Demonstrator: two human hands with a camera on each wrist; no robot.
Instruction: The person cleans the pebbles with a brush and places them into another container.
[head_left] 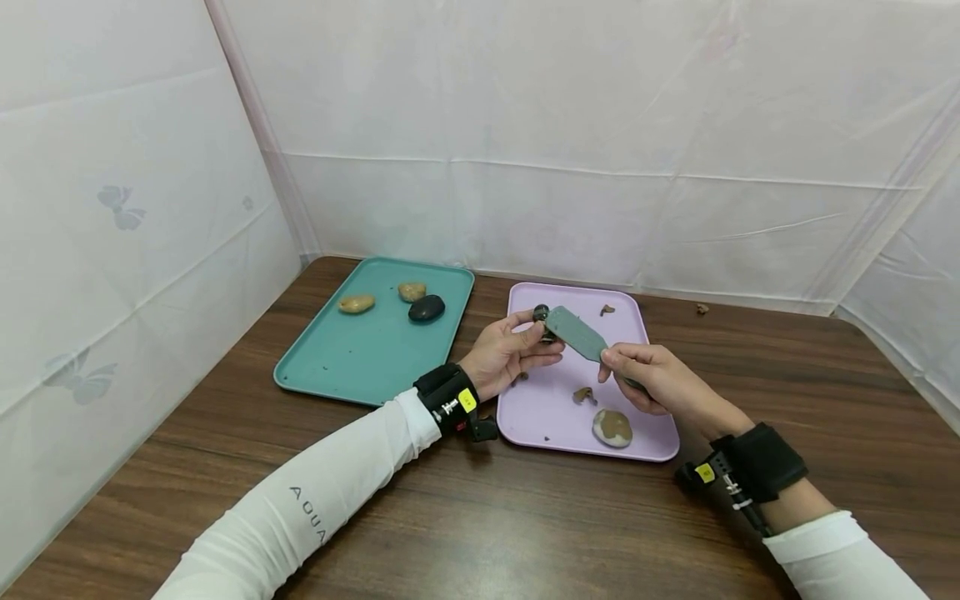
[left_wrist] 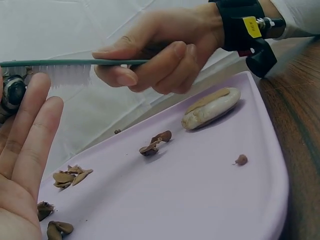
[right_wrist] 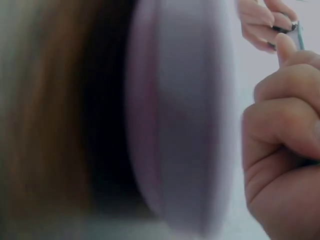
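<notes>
Left hand (head_left: 504,354) pinching dark stone (head_left: 542,314), right hand (head_left: 651,377) gripping brush (head_left: 576,333) – bristles on stone, over pink tray (head_left: 654,450)

Dark wood-grain desk (head_left: 525,517). Directly on it: teal tray (head_left: 360,358) at left, lilac tray (head_left: 540,417) just beside it, apart. Small brown crumb (head_left: 702,308) near the back edge.

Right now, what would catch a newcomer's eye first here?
The two hands meeting over the pink tray: the right hand grips a green brush, held against a dark stone pinched in the left hand. Next, a pale mud-smeared stone and brown scraps lie on that tray. To its left, a teal tray holds three stones.
</notes>
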